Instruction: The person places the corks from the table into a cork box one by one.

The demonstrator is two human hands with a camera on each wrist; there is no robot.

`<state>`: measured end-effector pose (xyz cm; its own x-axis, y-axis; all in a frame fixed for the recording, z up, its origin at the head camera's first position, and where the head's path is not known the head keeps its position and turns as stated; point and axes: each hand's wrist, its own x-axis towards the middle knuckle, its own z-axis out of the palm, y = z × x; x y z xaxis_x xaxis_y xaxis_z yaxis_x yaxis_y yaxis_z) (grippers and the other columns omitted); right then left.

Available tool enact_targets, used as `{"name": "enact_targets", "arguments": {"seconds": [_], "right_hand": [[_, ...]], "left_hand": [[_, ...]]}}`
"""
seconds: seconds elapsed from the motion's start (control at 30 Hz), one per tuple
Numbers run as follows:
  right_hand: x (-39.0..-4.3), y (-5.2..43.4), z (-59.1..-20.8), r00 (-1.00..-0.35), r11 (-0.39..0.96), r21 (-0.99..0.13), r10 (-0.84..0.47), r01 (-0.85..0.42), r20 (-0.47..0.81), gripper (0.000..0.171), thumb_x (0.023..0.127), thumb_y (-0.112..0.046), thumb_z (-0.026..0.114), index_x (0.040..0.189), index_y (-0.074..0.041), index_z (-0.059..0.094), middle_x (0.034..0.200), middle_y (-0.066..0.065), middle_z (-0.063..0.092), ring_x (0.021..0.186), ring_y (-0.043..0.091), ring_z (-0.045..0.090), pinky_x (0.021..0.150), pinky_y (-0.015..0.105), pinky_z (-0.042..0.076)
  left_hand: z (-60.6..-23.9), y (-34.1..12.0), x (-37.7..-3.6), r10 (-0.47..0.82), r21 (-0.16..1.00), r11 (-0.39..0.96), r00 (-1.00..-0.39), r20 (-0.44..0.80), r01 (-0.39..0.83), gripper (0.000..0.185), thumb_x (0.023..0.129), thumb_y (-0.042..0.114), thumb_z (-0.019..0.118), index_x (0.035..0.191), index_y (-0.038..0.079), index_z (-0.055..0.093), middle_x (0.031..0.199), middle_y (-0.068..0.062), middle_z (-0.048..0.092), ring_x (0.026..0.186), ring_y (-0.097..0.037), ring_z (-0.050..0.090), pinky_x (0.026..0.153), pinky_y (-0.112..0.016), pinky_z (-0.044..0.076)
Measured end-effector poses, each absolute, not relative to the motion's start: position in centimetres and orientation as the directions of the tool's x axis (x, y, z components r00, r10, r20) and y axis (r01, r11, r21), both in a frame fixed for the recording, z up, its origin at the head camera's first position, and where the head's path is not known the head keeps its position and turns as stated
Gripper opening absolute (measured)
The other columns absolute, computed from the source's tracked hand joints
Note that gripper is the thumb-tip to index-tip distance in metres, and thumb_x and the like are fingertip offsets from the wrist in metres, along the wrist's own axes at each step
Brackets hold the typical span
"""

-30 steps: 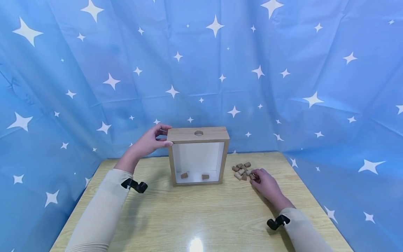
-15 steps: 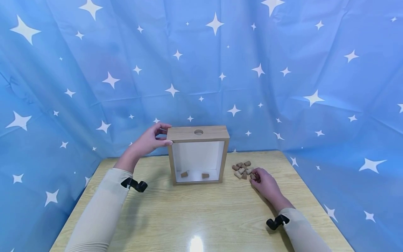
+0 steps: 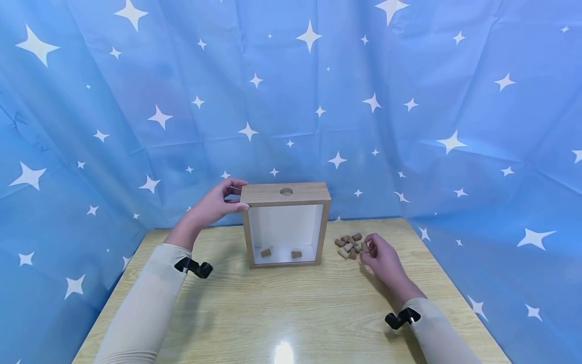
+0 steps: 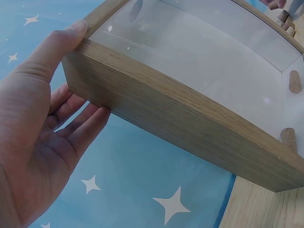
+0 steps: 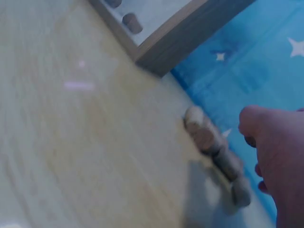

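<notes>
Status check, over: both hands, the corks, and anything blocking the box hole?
Left hand grips the wooden box at its top left corner. Right hand at the cork pile, hold unclear. Two corks inside. Top hole unobstructed.

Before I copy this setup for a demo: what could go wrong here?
The wooden box stands upright on its narrow edge, steadied only by the left hand at one top corner; a knock could tip it. The loose corks by the right hand could roll. The top hole is small, so a cork may miss.
</notes>
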<state>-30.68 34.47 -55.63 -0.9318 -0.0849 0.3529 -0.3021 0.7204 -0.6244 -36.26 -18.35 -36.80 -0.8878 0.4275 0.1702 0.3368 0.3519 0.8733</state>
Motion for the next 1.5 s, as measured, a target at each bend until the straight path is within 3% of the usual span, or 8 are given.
{"name": "enact_targets", "arguments": {"seconds": [0.43, 0.67, 0.8, 0.9, 1.0, 1.13, 1.5], "right_hand": [[-30.8, 32.2, -51.7, -0.894, 0.662, -0.64, -0.106, -0.391, 0.436, 0.032, 0.095, 0.004, 0.075, 0.122, -0.007, 0.061, 0.107, 0.009, 0.067, 0.077, 0.018, 0.057, 0.064, 0.028, 0.05], [-31.0, 30.6, -49.0, -0.895, 0.627, -0.675, -0.085, -0.389, 0.437, 0.028, 0.1, 0.001, 0.077, 0.118, -0.012, 0.06, 0.085, 0.007, 0.062, 0.073, 0.022, 0.057, 0.059, 0.029, 0.047], [-30.8, 29.6, -46.8, -0.885, 0.616, -0.678, -0.07, -0.401, 0.459, 0.024, 0.103, -0.007, 0.079, 0.119, -0.013, 0.062, 0.086, 0.006, 0.065, 0.073, 0.023, 0.059, 0.057, 0.03, 0.048], [-30.7, 28.9, -45.0, -0.863, 0.589, -0.683, -0.047, -0.431, 0.504, 0.023, 0.103, -0.009, 0.081, 0.12, -0.011, 0.065, 0.092, 0.007, 0.071, 0.078, 0.021, 0.064, 0.061, 0.027, 0.051], [-30.7, 28.4, -43.2, -0.832, 0.546, -0.693, -0.016, -0.471, 0.554, 0.024, 0.102, -0.008, 0.082, 0.121, -0.007, 0.066, 0.102, 0.01, 0.076, 0.087, 0.017, 0.067, 0.073, 0.022, 0.055], [-30.7, 27.7, -41.0, -0.802, 0.471, -0.711, 0.011, -0.523, 0.597, 0.026, 0.102, -0.005, 0.081, 0.122, -0.002, 0.064, 0.113, 0.014, 0.075, 0.096, 0.013, 0.067, 0.084, 0.018, 0.053], [-31.2, 26.0, -37.7, -0.754, 0.398, -0.687, -0.017, -0.608, 0.657, 0.028, 0.1, -0.001, 0.081, 0.122, 0.002, 0.064, 0.11, 0.015, 0.073, 0.098, 0.011, 0.069, 0.088, 0.019, 0.054]], "left_hand": [[-36.9, -18.4, -36.2, 0.424, 0.876, 0.356, -0.891, 0.16, 0.327, 0.073, 0.097, 0.027, 0.09, 0.158, 0.013, 0.052, 0.151, -0.017, 0.056, 0.145, -0.038, 0.052, 0.112, -0.058, 0.053], [-37.0, -18.4, -36.3, 0.426, 0.873, 0.358, -0.89, 0.163, 0.332, 0.074, 0.097, 0.028, 0.091, 0.158, 0.012, 0.052, 0.151, -0.017, 0.056, 0.144, -0.038, 0.052, 0.11, -0.057, 0.055], [-37.0, -18.3, -36.2, 0.426, 0.875, 0.354, -0.89, 0.164, 0.33, 0.074, 0.097, 0.027, 0.091, 0.158, 0.012, 0.052, 0.15, -0.017, 0.057, 0.143, -0.038, 0.053, 0.109, -0.056, 0.056], [-37.0, -18.3, -36.2, 0.428, 0.877, 0.349, -0.889, 0.165, 0.331, 0.074, 0.097, 0.026, 0.09, 0.158, 0.012, 0.052, 0.15, -0.018, 0.056, 0.143, -0.039, 0.053, 0.109, -0.056, 0.056], [-36.9, -18.3, -36.2, 0.427, 0.876, 0.349, -0.888, 0.167, 0.333, 0.074, 0.097, 0.026, 0.09, 0.158, 0.012, 0.052, 0.15, -0.018, 0.056, 0.144, -0.039, 0.052, 0.11, -0.057, 0.055], [-37.0, -18.3, -36.3, 0.422, 0.868, 0.364, -0.89, 0.171, 0.339, 0.074, 0.097, 0.028, 0.09, 0.158, 0.013, 0.052, 0.151, -0.017, 0.057, 0.145, -0.039, 0.052, 0.112, -0.059, 0.054], [-36.9, -18.4, -36.4, 0.431, 0.861, 0.368, -0.885, 0.178, 0.352, 0.075, 0.097, 0.032, 0.09, 0.158, 0.013, 0.052, 0.151, -0.017, 0.056, 0.145, -0.038, 0.052, 0.114, -0.06, 0.052]]}}
